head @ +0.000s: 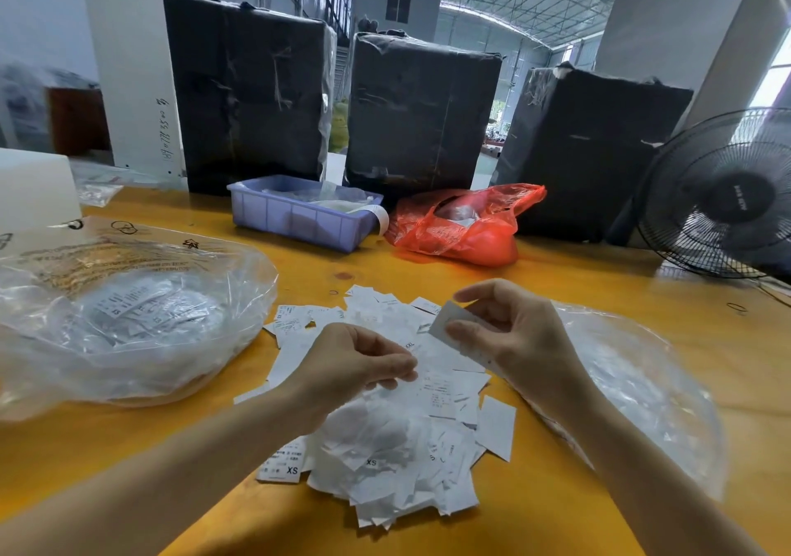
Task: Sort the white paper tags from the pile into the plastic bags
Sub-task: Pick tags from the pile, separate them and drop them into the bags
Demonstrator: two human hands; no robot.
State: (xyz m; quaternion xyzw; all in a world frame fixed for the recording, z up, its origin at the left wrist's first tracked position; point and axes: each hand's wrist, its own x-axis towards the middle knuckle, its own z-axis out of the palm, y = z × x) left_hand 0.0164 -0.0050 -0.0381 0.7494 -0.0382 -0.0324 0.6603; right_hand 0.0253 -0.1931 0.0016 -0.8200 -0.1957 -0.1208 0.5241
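Note:
A pile of white paper tags (398, 440) is spread over the middle of the yellow table (599, 281). My right hand (513, 333) holds a small stack of tags (443, 324) pinched between thumb and fingers above the pile's right side. My left hand (355, 367) hovers over the pile's centre with its fingertips curled together; whether they pinch a tag cannot be told. A clear plastic bag (124, 320) with tags inside lies at the left. A second clear plastic bag (642, 384) lies at the right, under my right forearm.
A blue plastic bin (299, 217) and a red plastic bag (462, 225) sit at the back of the table. Three black wrapped bales (419, 114) stand behind them. A black fan (719, 195) stands at the right edge.

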